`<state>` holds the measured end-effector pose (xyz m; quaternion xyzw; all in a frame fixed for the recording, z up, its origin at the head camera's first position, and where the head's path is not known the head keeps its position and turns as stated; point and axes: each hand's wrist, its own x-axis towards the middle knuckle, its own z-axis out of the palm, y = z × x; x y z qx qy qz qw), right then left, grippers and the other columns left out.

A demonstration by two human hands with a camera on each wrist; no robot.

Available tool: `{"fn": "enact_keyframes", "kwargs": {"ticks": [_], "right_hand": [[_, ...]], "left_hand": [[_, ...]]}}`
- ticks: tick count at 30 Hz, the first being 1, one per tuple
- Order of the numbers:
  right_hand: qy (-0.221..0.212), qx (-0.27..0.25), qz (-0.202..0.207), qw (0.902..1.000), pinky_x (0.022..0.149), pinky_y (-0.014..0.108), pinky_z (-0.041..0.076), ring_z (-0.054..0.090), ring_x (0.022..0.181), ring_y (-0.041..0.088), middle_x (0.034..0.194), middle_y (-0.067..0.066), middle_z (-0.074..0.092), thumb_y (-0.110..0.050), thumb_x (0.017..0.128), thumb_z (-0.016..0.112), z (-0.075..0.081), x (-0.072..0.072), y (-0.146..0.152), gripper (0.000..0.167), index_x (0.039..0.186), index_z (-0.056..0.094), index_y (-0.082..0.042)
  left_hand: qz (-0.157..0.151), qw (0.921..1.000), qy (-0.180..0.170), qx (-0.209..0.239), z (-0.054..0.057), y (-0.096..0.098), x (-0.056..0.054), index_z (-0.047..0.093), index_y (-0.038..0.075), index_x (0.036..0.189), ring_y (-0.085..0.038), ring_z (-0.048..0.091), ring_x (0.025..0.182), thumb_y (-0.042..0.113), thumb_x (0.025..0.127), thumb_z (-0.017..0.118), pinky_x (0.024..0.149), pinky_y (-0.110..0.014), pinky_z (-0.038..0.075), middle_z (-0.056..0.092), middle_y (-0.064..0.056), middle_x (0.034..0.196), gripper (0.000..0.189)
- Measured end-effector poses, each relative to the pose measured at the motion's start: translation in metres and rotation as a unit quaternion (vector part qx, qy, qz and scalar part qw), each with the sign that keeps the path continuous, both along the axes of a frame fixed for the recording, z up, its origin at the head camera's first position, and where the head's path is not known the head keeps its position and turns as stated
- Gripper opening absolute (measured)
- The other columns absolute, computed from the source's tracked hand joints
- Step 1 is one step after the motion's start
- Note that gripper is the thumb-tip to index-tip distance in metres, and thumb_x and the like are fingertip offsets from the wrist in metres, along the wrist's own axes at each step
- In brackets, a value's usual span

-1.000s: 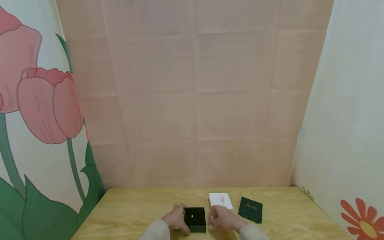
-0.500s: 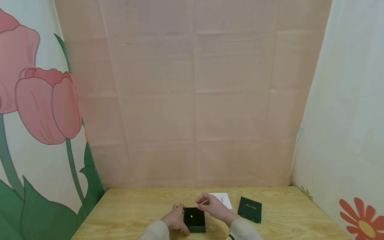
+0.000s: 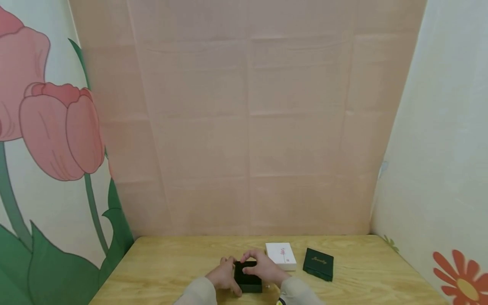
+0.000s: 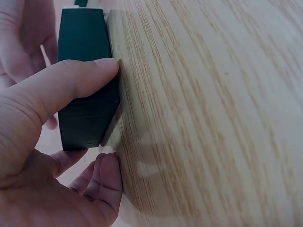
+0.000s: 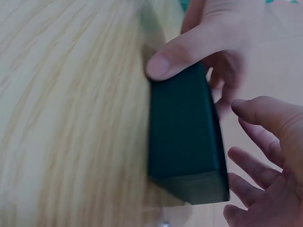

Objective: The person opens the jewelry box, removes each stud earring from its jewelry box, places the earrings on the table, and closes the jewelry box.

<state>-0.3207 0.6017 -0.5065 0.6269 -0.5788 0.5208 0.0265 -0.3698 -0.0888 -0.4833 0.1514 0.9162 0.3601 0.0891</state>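
My left hand grips the left side of a small dark green jewelry box, whose open top shows a black lining. In the left wrist view, the thumb lies across the box's near wall. My right hand is over the box, thumb and forefinger forming a C with a gap between the tips. Its thumb overlaps the spot where a pearl-like bead sat in the lining. From the right wrist, the same hand shows its fingers spread beside the box, with nothing visible in them.
A tiny shiny piece lies on the wooden table, right of the box. Behind my right hand is a white box with a red floral print. Farther right lies a dark green lid with gold lettering.
My right hand has lifted from the table beside the box and moved left over the box, uncovering the white box and the tiny shiny piece. My left hand has kept its hold.
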Motion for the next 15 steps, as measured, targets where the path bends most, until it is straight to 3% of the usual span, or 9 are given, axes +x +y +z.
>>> {"fn": "enact_keyframes", "kwargs": {"ticks": [1, 3, 5, 7, 9, 12, 15], "right_hand": [[0.021, 0.008, -0.041, 0.9989, 0.115, 0.021, 0.016, 0.008, 0.148, 0.011, 0.16, 0.009, -0.016, 0.009, 0.096, 0.033, -0.016, -0.01, 0.022, 0.067, 0.15, -0.008, 0.003], [0.023, 0.019, -0.041, 0.9987, 0.115, 0.023, 0.019, 0.01, 0.148, 0.015, 0.16, 0.013, -0.015, 0.012, 0.095, 0.034, -0.026, -0.02, 0.041, 0.068, 0.149, -0.007, 0.006], [0.054, 0.023, -0.048, 0.9971, 0.117, 0.025, 0.012, 0.008, 0.149, 0.019, 0.16, 0.017, -0.013, 0.009, 0.096, 0.035, -0.031, -0.025, 0.046, 0.066, 0.15, -0.002, 0.006], [0.171, 0.026, -0.084, 0.9813, 0.118, 0.025, 0.0, 0.003, 0.15, 0.027, 0.154, 0.033, -0.014, 0.003, 0.096, 0.04, -0.028, -0.026, 0.04, 0.052, 0.142, 0.02, 0.018], [0.256, 0.025, -0.096, 0.9615, 0.116, 0.023, -0.008, -0.004, 0.148, 0.036, 0.146, 0.044, -0.016, -0.001, 0.097, 0.04, -0.021, -0.025, 0.032, 0.041, 0.13, 0.035, 0.023], [0.241, 0.016, -0.07, 0.9678, 0.117, 0.023, -0.002, -0.003, 0.148, 0.035, 0.146, 0.043, -0.019, 0.001, 0.098, 0.038, -0.014, -0.021, 0.022, 0.04, 0.13, 0.035, 0.024], [0.107, 0.006, 0.018, 0.9941, 0.117, 0.023, 0.01, -0.002, 0.149, 0.028, 0.153, 0.028, -0.023, 0.012, 0.097, 0.029, -0.016, -0.021, 0.025, 0.051, 0.14, 0.004, 0.022]], "left_hand": [[-0.001, 1.0, -0.007, 0.003, 0.001, 0.0, 0.0, 0.048, 0.001, 0.121, -0.035, 0.053, 0.097, 0.004, 0.057, 0.09, 0.09, -0.056, 0.045, 0.045, -0.022, 0.111, 0.077], [-0.003, 0.9999, -0.015, 0.008, 0.001, 0.0, 0.0, 0.047, 0.001, 0.121, -0.035, 0.053, 0.096, 0.002, 0.058, 0.089, 0.09, -0.056, 0.044, 0.044, -0.022, 0.111, 0.076], [-0.004, 0.9999, -0.013, 0.008, 0.001, 0.0, 0.001, 0.047, 0.001, 0.12, -0.035, 0.052, 0.095, 0.001, 0.057, 0.089, 0.09, -0.056, 0.044, 0.044, -0.022, 0.11, 0.075], [-0.004, 0.9999, -0.008, 0.006, 0.002, 0.001, 0.001, 0.047, 0.001, 0.119, -0.035, 0.053, 0.095, 0.001, 0.057, 0.089, 0.089, -0.056, 0.045, 0.044, -0.022, 0.11, 0.075], [-0.004, 1.0, -0.003, 0.004, 0.002, 0.001, 0.002, 0.047, 0.001, 0.118, -0.035, 0.053, 0.095, 0.001, 0.056, 0.089, 0.089, -0.055, 0.045, 0.045, -0.022, 0.109, 0.074], [-0.004, 1.0, -0.001, 0.002, 0.002, 0.001, 0.002, 0.047, 0.002, 0.117, -0.035, 0.054, 0.095, 0.001, 0.057, 0.089, 0.088, -0.055, 0.046, 0.045, -0.022, 0.11, 0.073], [-0.003, 0.9999, -0.008, 0.005, 0.002, 0.001, 0.002, 0.047, 0.002, 0.118, -0.036, 0.054, 0.096, 0.001, 0.057, 0.089, 0.088, -0.056, 0.045, 0.045, -0.022, 0.111, 0.074]]}}
